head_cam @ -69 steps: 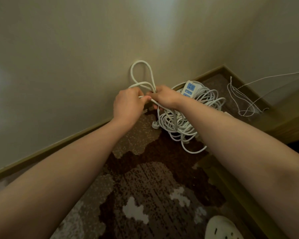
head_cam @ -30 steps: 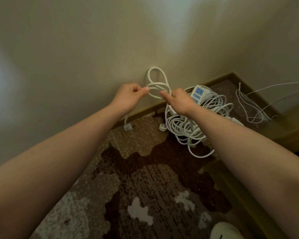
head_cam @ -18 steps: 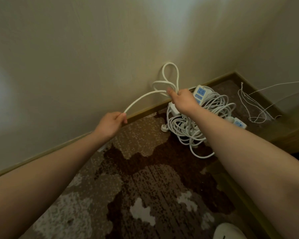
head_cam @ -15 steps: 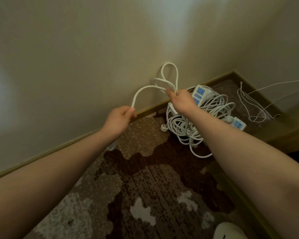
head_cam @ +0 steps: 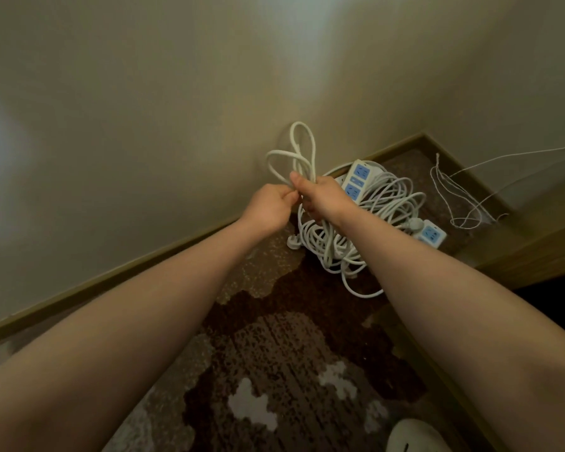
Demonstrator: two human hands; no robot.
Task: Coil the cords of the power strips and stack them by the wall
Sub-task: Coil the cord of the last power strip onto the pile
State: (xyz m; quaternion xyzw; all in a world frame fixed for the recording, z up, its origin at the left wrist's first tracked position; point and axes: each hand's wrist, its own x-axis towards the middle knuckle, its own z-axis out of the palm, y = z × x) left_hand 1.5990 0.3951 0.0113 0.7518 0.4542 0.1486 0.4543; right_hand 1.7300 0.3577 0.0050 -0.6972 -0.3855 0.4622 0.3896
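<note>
A white cord (head_cam: 302,148) stands in loops above my two hands, close to the wall. My right hand (head_cam: 323,197) grips the gathered loops at their base. My left hand (head_cam: 269,207) pinches the cord right beside it, the two hands touching. Below them a loose pile of white cord (head_cam: 356,236) lies on the carpet at the skirting, with a plug (head_cam: 292,243) at its left edge. A white power strip with blue sockets (head_cam: 357,181) rests on top of the pile. A second power strip (head_cam: 433,235) lies to the right.
The cream wall (head_cam: 177,125) and brown skirting (head_cam: 111,282) run left to the corner. Thin white wire (head_cam: 454,197) hangs in the right corner. A patterned brown carpet (head_cam: 291,353) covers the floor. A white rounded object (head_cam: 415,438) shows at the bottom right.
My left hand, which had drawn a length of cord out to the left, has come back to my right hand and added another loop to the bundle.
</note>
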